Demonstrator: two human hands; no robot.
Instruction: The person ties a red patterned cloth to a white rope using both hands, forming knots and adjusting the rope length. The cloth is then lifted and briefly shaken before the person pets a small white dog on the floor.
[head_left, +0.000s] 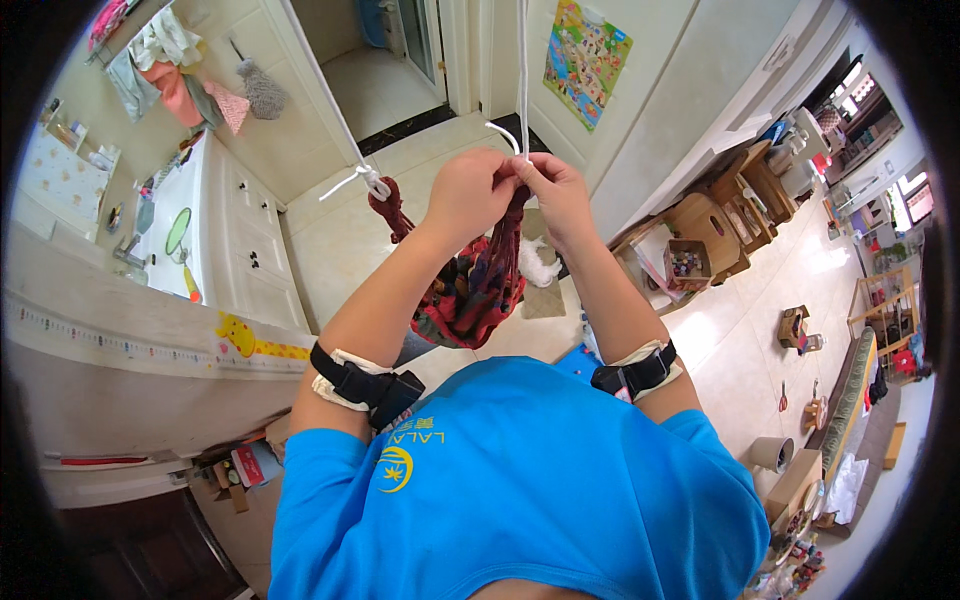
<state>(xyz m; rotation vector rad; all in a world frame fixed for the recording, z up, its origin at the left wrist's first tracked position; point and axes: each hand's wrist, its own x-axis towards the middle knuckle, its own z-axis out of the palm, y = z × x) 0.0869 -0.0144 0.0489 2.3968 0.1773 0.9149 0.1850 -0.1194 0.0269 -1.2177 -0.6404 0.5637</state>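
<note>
My left hand (474, 187) and my right hand (556, 196) meet at the gathered right end of a dark red patterned cloth hammock (471, 304). Both pinch a white rope (523, 82) where it joins the cloth; the fingers hide most of that joint. A loose rope end (501, 135) sticks up beside it. On the left, a second white rope (330, 97) is tied in a knot (371, 180) around the hammock's other gathered end (386, 206). The cloth sags between the two ropes, partly behind my left forearm.
A white washbasin cabinet (251, 225) stands at left, with a green-framed mirror (178, 231) on top. A giraffe height chart (247, 337) runs along the near wall. To the right are wooden chairs (712, 229); scissors (783, 397) and a bin (771, 453) are on the tiled floor.
</note>
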